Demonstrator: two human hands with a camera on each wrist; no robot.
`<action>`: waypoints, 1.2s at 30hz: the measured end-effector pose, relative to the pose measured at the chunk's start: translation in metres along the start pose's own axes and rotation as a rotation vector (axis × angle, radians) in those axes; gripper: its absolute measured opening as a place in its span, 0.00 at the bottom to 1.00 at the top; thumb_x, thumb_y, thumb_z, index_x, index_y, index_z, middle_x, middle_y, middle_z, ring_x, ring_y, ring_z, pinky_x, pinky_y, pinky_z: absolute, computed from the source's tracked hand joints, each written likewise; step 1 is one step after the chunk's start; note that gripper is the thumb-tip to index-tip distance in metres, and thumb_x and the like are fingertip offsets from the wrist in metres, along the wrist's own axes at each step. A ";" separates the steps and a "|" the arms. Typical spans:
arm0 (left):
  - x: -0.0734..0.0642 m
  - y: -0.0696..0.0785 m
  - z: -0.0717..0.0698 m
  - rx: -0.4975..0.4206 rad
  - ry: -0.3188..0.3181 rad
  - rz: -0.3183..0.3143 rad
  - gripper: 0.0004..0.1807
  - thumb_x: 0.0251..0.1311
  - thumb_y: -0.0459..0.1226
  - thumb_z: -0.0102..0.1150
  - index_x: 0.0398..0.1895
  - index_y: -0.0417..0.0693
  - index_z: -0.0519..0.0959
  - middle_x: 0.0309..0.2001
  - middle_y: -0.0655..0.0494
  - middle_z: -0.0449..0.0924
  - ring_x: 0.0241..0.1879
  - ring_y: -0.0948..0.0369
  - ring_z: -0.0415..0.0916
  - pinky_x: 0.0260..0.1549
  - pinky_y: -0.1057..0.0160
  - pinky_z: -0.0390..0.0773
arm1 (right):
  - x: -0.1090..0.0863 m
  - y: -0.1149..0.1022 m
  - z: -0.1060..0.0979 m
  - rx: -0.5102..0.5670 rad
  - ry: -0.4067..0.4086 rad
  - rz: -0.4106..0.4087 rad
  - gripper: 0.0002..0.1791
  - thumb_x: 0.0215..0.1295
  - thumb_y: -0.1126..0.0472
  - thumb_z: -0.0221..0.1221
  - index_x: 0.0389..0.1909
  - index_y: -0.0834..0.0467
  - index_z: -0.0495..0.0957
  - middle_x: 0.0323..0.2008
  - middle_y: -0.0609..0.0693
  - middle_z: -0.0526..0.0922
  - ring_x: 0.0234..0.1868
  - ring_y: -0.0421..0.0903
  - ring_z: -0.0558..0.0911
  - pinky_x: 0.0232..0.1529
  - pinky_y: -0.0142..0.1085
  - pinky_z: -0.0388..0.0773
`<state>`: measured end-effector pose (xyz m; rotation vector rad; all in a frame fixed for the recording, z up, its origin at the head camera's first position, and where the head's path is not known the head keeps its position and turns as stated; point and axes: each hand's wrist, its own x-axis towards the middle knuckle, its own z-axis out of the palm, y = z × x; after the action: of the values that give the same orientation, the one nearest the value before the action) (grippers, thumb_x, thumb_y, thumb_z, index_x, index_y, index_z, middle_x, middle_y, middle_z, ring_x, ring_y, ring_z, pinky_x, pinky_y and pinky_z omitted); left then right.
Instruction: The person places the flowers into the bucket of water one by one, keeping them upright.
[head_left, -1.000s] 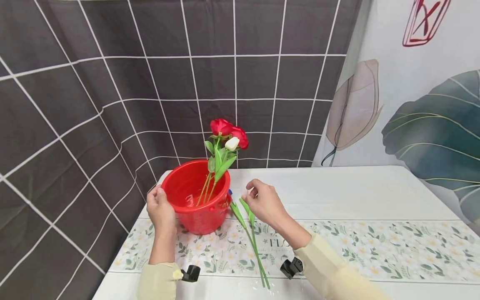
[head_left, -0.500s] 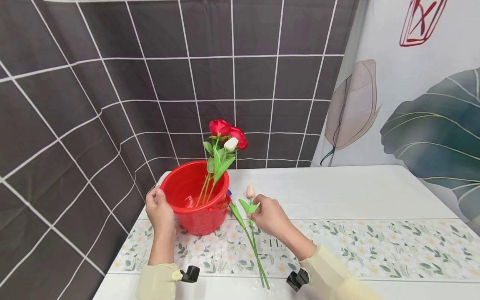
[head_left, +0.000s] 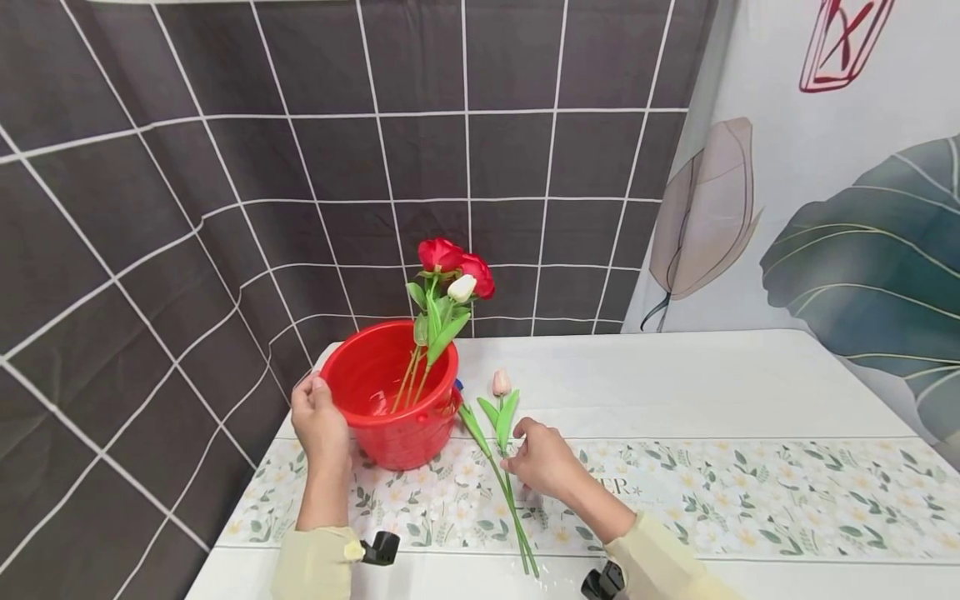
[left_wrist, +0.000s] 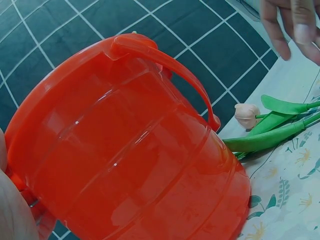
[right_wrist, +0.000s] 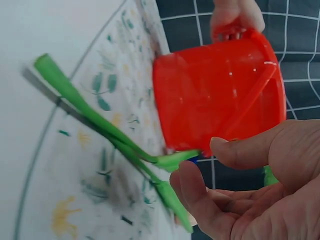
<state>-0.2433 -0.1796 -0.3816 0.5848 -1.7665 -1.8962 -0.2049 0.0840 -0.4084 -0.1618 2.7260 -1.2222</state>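
Note:
My left hand [head_left: 322, 423] grips the left rim of a red plastic bucket [head_left: 402, 440], which stands on the table. Two red roses [head_left: 440, 254] and a white tulip [head_left: 462, 288] lean out of its right side. Right of the bucket lies a pink tulip [head_left: 501, 383], its stem crossing that of a second green-stemmed flower [head_left: 474, 429] whose head is hidden behind the bucket. My right hand [head_left: 551, 462] hovers beside the pink tulip's stem, just below the leaves. In the right wrist view its thumb [right_wrist: 240, 151] and fingers are apart with nothing between them.
The white table [head_left: 697, 383] carries a flower-printed band across its middle. Dark cloth with white grid lines [head_left: 510, 158] hangs behind and to the left. A pale curtain with printed leaves [head_left: 862, 250] hangs at the right. The bucket's red handle [left_wrist: 187, 75] hangs down its side.
My right hand has moved down and toward me, from over the pink tulip's head past its leaves to its stem, uncovering the flower. The left hand and bucket have stayed put.

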 end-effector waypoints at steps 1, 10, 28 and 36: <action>0.000 0.000 0.000 0.000 0.000 0.000 0.24 0.75 0.45 0.37 0.69 0.44 0.61 0.67 0.47 0.65 0.64 0.51 0.64 0.64 0.54 0.66 | -0.001 0.002 0.001 0.003 -0.001 -0.001 0.25 0.56 0.66 0.66 0.52 0.71 0.70 0.20 0.48 0.77 0.17 0.47 0.80 0.24 0.36 0.75; 0.000 -0.001 0.000 -0.008 -0.003 0.002 0.24 0.75 0.45 0.37 0.68 0.44 0.61 0.67 0.47 0.65 0.64 0.51 0.64 0.64 0.54 0.66 | -0.007 0.014 0.011 0.035 -0.033 -0.003 0.25 0.55 0.67 0.66 0.51 0.72 0.69 0.19 0.49 0.77 0.16 0.45 0.79 0.22 0.35 0.75; 0.000 0.000 0.000 -0.017 -0.005 0.004 0.25 0.75 0.45 0.36 0.69 0.44 0.61 0.67 0.47 0.64 0.65 0.51 0.64 0.64 0.53 0.66 | -0.008 0.025 0.028 0.143 0.016 -0.017 0.28 0.55 0.72 0.64 0.54 0.76 0.65 0.15 0.49 0.77 0.14 0.44 0.77 0.18 0.34 0.75; -0.001 0.000 0.001 -0.014 -0.004 0.008 0.24 0.75 0.45 0.36 0.68 0.43 0.61 0.67 0.46 0.65 0.64 0.51 0.64 0.64 0.53 0.66 | -0.010 0.024 0.037 0.093 0.036 -0.013 0.36 0.50 0.71 0.67 0.59 0.74 0.62 0.18 0.48 0.75 0.16 0.42 0.74 0.16 0.34 0.71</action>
<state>-0.2428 -0.1783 -0.3814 0.5685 -1.7537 -1.9037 -0.1893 0.0742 -0.4497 -0.1485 2.6955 -1.3648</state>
